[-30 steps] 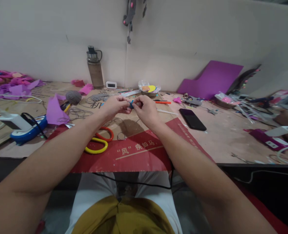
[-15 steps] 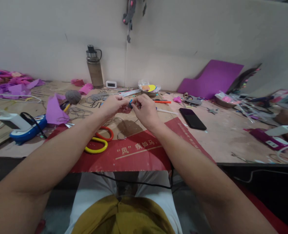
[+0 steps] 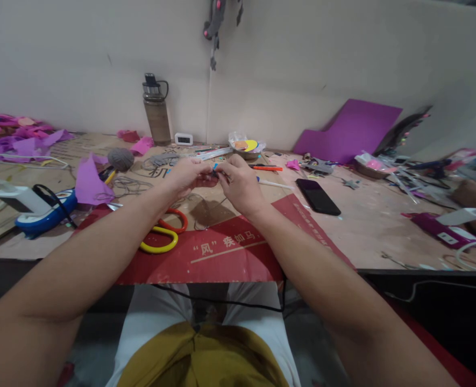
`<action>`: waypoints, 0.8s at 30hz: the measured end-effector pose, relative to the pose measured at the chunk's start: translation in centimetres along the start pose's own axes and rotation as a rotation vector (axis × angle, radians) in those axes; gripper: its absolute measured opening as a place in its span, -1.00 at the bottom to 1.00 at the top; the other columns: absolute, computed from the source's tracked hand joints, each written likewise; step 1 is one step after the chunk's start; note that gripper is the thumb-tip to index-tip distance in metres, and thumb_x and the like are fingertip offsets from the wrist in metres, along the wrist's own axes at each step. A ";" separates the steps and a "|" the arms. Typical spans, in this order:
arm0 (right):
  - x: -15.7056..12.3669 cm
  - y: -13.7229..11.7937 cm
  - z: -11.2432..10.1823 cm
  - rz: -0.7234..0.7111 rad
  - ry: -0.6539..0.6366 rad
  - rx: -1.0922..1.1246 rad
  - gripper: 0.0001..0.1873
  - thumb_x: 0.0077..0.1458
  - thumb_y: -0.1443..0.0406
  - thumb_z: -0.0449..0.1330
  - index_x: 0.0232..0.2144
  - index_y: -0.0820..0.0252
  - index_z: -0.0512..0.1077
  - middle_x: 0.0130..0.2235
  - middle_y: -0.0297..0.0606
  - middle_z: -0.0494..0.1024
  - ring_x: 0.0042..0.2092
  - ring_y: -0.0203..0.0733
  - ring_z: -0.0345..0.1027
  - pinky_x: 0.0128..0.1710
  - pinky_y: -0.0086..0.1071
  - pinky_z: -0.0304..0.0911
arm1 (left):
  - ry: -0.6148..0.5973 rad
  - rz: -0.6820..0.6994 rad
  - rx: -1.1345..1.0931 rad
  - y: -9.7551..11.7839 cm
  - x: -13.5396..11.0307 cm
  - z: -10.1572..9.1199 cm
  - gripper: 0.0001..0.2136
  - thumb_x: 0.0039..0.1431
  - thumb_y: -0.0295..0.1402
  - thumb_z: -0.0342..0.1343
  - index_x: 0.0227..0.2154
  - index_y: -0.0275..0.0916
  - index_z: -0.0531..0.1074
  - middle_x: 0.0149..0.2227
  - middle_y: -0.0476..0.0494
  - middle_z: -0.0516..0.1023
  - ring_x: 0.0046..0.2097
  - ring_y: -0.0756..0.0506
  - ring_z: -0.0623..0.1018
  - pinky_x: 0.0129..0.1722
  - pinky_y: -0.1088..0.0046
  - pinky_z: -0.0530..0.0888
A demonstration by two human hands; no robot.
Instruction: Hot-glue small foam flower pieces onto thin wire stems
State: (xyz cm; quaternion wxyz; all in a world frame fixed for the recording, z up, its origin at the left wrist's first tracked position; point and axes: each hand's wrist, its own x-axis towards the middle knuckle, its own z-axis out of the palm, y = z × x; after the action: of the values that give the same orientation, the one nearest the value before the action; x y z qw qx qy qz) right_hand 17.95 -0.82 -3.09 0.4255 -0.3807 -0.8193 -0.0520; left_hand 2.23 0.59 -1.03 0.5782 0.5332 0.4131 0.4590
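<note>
Above the middle of the table my two hands meet fingertip to fingertip. My left hand (image 3: 191, 174) pinches a tiny blue piece (image 3: 215, 169), too small and too covered by fingers for me to tell its kind. On the piece's other side, my right hand (image 3: 240, 180) has its thumb and fingers closed on it too. Thin grey yarn (image 3: 130, 185) lies in loose loops left of my hands, by a grey yarn ball (image 3: 121, 159). Scissors with red and yellow handles (image 3: 163, 239) lie partly under my left forearm. A red printed sheet (image 3: 229, 263) spreads below my wrists.
A dark phone (image 3: 317, 196) and an orange craft knife (image 3: 268, 168) lie to the right. A bottle (image 3: 157, 115) stands at the wall near a small white clock (image 3: 183, 140). Power strips (image 3: 48, 215) with cables sit at both sides. Another person's arm (image 3: 475, 191) shows at far right.
My right hand's fingers have shifted slightly over the small blue piece, and less of it shows now. My left hand stays nearly in place.
</note>
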 end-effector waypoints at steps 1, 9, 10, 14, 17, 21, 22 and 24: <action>0.0 0.0 0.0 -0.006 -0.002 -0.010 -0.80 0.19 0.37 0.00 -0.38 0.21 0.42 -0.30 -0.20 0.34 -0.26 -0.21 0.21 -0.24 -0.34 0.17 | 0.002 -0.007 -0.005 0.1 0.0 0.0 -0.93 -0.03 -0.53 0.11 -0.57 -0.34 0.38 -0.54 -0.09 0.50 -0.50 0.06 0.50 -0.31 0.46 0.50; 0.0 0.1 0.0 -0.011 -0.034 -0.014 -0.79 0.18 0.39 -0.01 -0.35 0.18 0.43 -0.26 -0.16 0.35 -0.23 -0.18 0.20 -0.24 -0.32 0.16 | 0.018 -0.021 -0.008 0.4 -0.2 0.3 -0.93 -0.05 -0.53 0.10 -0.58 -0.34 0.40 -0.55 -0.06 0.47 -0.50 0.07 0.47 -0.29 0.47 0.50; 0.0 0.1 0.0 -0.012 -0.034 -0.027 -0.78 0.18 0.39 -0.01 -0.35 0.19 0.43 -0.27 -0.16 0.34 -0.23 -0.19 0.20 -0.25 -0.32 0.15 | 0.016 -0.020 -0.004 0.4 -0.3 0.3 -0.94 -0.05 -0.53 0.11 -0.58 -0.34 0.41 -0.54 -0.07 0.48 -0.49 0.08 0.47 -0.30 0.48 0.50; -0.1 -0.1 -0.1 -0.030 -0.038 -0.073 -0.77 0.20 0.37 -0.02 -0.35 0.20 0.43 -0.27 -0.18 0.34 -0.26 -0.21 0.18 -0.27 -0.34 0.12 | 0.021 -0.011 0.004 0.3 -0.1 0.2 -0.90 -0.05 -0.52 0.13 -0.61 -0.33 0.37 -0.56 -0.10 0.47 -0.49 0.06 0.47 -0.31 0.47 0.49; -0.1 -0.1 0.0 -0.044 -0.047 -0.068 -0.76 0.22 0.37 -0.04 -0.32 0.20 0.43 -0.26 -0.18 0.33 -0.26 -0.21 0.18 -0.27 -0.34 0.13 | 0.036 0.002 0.017 0.0 0.1 -0.1 -0.88 -0.06 -0.51 0.16 -0.62 -0.32 0.34 -0.58 -0.08 0.46 -0.50 0.06 0.47 -0.32 0.46 0.49; -0.2 -0.1 0.1 -0.047 -0.044 -0.006 -0.77 0.21 0.37 -0.04 -0.27 0.19 0.43 -0.25 -0.17 0.33 -0.23 -0.19 0.20 -0.22 -0.31 0.16 | 0.038 0.031 0.026 -0.2 0.4 -0.3 -0.84 -0.06 -0.47 0.21 -0.61 -0.31 0.33 -0.59 -0.08 0.46 -0.52 0.06 0.46 -0.35 0.46 0.48; -0.2 -0.1 0.2 -0.039 -0.037 0.020 -0.78 0.20 0.38 -0.03 -0.27 0.18 0.43 -0.25 -0.17 0.33 -0.22 -0.19 0.21 -0.20 -0.31 0.17 | 0.040 0.039 0.027 -0.2 0.4 -0.4 -0.83 -0.06 -0.45 0.22 -0.61 -0.31 0.33 -0.59 -0.08 0.46 -0.52 0.06 0.46 -0.36 0.46 0.47; -0.1 -0.1 0.2 -0.014 -0.014 0.072 -0.80 0.18 0.39 0.00 -0.27 0.17 0.43 -0.25 -0.18 0.34 -0.21 -0.19 0.23 -0.18 -0.30 0.18 | 0.051 0.052 0.034 -0.1 0.3 -0.4 -0.80 -0.07 -0.43 0.26 -0.61 -0.30 0.32 -0.60 -0.07 0.46 -0.53 0.06 0.45 -0.37 0.47 0.46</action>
State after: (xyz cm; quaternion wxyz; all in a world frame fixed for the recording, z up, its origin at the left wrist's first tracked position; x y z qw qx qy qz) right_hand 17.76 -0.88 -3.30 0.4326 -0.3600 -0.8263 -0.0228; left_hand 1.95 0.99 -1.16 0.5462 0.5417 0.4215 0.4802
